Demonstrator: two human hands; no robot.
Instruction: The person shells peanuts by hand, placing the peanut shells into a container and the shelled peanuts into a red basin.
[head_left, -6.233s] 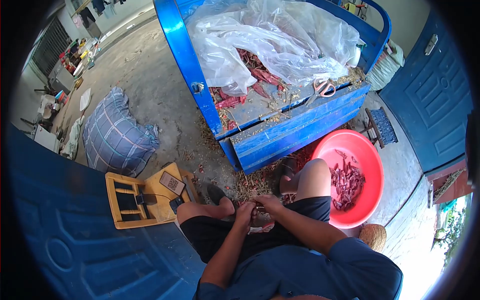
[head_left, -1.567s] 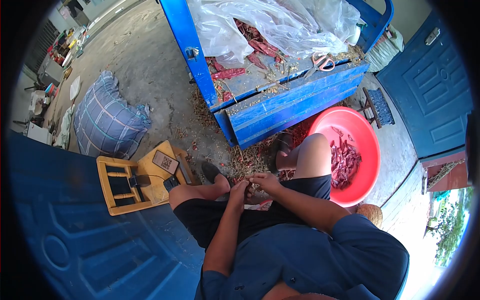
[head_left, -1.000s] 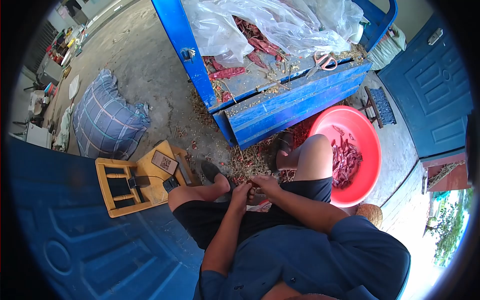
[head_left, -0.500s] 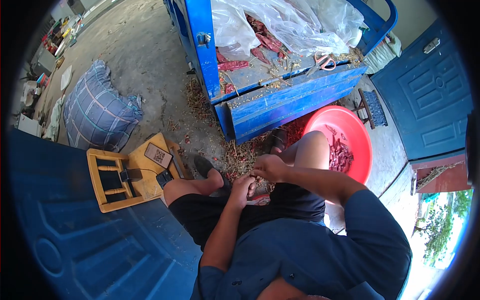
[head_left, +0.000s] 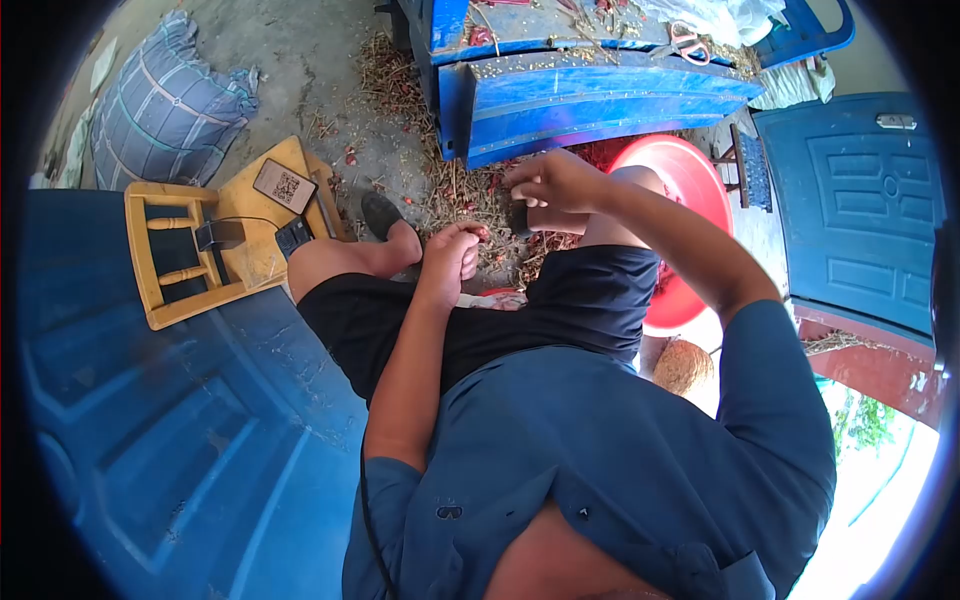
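Observation:
My left hand (head_left: 455, 258) is closed above my lap, and a small reddish bit, seemingly of dried chili pepper (head_left: 484, 234), shows at its thumb and fingertips. Higher and to the right, my right hand (head_left: 558, 184) is held out over my knee with fingers curled in a pinch; whatever it may hold is too small to make out. Beyond my right leg stands a red basin (head_left: 712, 185), its dried red chilies mostly hidden by my leg and arm. Stems and chili scraps (head_left: 460, 195) litter the floor between my feet.
A blue truck bed (head_left: 610, 105) with pink-handled scissors (head_left: 690, 45) lies ahead. On the left are a wooden chair (head_left: 165, 255) bearing a phone (head_left: 285, 187), and a stuffed plaid sack (head_left: 170, 105). A small stool (head_left: 752, 170) stands near the blue door (head_left: 850, 210).
My hands were together and have moved apart, the right one up and forward, the left one to the left. The view has tilted down, showing less of the truck bed.

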